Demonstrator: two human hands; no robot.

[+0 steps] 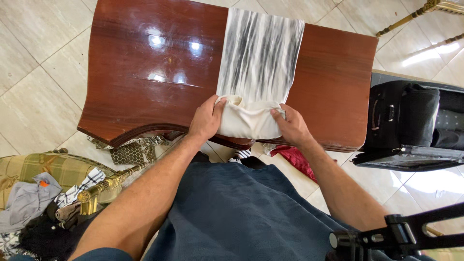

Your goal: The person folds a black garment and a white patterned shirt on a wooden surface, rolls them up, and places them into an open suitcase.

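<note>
At the six o'clock edge of a glossy reddish-brown wooden table (145,72), the left hand (205,118) and right hand (291,126) pinch a grey-streaked white cloth (258,53), its near end rolled; most lies flat toward twelve o'clock.

1. The wooden table (145,63) has a reddish-brown top polished to a high gloss, mirroring bright spots of light.
2. The striped cloth (258,53) is soft, matt fabric, white streaked with grey and black; its rolled end (246,121) shows a plain cream, slightly wrinkled side.
3. The floor tiles (34,72) look smooth with a slight sheen.
4. The black suitcase (401,121) has a matt woven fabric shell.
5. The chair (63,169) has checked cloth upholstery and a shiny gold-coloured frame.
</note>
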